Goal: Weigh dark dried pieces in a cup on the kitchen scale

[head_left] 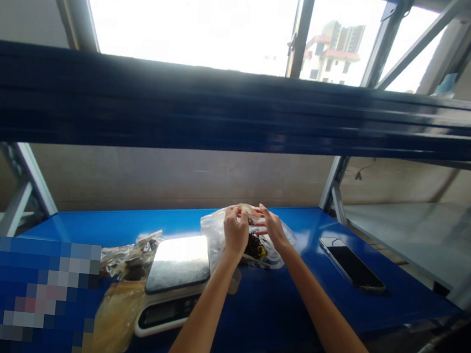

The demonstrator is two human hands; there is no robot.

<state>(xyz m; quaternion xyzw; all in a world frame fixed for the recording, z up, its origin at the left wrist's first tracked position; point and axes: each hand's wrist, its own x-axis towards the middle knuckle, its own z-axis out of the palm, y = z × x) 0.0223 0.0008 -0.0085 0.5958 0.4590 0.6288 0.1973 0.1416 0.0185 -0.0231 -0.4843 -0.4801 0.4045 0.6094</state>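
Note:
My left hand (pixel 235 233) and my right hand (pixel 271 226) meet over a clear plastic bag (pixel 217 229) lying on the blue table (pixel 289 309). Both hands pinch the bag's upper edge, fingers closed on the film. Dark pieces and something yellow (pixel 256 248) show through the plastic under my hands. Just left of the bag stands a small digital scale (pixel 175 279) with a shiny steel plate and nothing on it.
Other clear bags with dark contents (pixel 129 260) and a brownish flat bag (pixel 116 315) lie left of the scale. A black phone (pixel 352 264) rests to the right. A thick blue shelf beam (pixel 242 108) runs overhead. A grey table (pixel 422 228) stands at right.

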